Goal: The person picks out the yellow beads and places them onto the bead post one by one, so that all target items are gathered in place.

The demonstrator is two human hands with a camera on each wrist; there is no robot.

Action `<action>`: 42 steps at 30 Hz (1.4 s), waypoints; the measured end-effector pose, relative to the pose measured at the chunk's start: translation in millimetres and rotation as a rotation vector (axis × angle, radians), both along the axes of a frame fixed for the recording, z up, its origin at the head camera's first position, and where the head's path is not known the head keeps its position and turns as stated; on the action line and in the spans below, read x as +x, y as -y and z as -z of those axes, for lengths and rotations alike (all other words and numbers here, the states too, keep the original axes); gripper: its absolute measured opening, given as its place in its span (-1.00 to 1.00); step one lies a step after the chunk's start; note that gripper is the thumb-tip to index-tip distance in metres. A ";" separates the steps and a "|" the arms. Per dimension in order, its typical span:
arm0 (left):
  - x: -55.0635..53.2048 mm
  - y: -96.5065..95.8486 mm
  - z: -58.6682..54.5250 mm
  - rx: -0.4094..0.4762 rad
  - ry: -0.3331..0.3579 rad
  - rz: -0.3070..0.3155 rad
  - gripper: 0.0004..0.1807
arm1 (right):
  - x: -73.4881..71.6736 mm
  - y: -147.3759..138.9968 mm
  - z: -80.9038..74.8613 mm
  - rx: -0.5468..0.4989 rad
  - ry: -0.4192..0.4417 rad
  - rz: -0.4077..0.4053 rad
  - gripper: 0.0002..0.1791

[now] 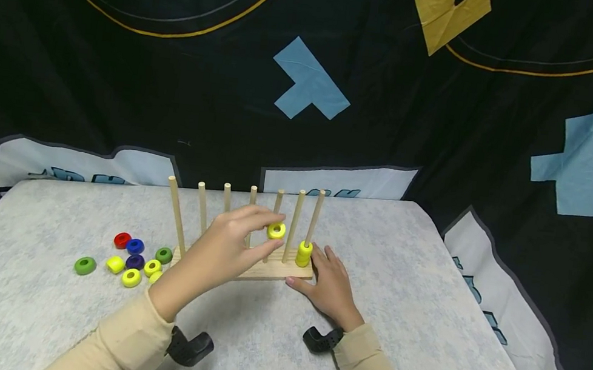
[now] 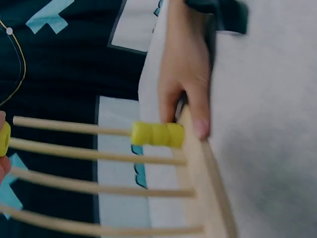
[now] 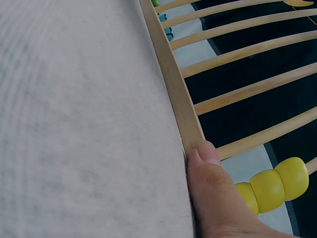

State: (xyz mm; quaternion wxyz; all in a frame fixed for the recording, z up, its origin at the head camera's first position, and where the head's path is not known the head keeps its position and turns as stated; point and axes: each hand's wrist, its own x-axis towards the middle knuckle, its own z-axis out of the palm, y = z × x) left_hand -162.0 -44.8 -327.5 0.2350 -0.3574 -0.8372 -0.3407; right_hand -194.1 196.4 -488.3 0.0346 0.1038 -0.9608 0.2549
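My left hand [image 1: 223, 247] pinches a yellow ring bead [image 1: 275, 236] between thumb and fingers, in front of the upper pegs at the right part of a wooden peg rack [image 1: 264, 273]. In the left wrist view, that bead [image 2: 4, 139] shows at the left edge. Yellow beads [image 1: 303, 255] are stacked at the foot of the rightmost peg; the right wrist view shows them [image 3: 267, 191] partly behind the thumb. My right hand [image 1: 330, 285] grips the right end of the rack's base, thumb on the front edge, fingers on the far side.
Loose ring beads lie left of the rack: a red one [image 1: 117, 243], green ones [image 1: 84, 271], blue ones [image 1: 134, 252] and yellow ones [image 1: 130, 284]. My left forearm partly covers one yellow bead. Several upright pegs stand along the base. A dark patterned cloth [image 1: 218, 97] hangs behind the table.
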 end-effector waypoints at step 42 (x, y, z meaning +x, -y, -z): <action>-34.0 -65.5 -33.2 -0.110 -0.135 0.001 -0.55 | -1.0 -1.5 -0.1 -0.015 0.002 -0.034 0.01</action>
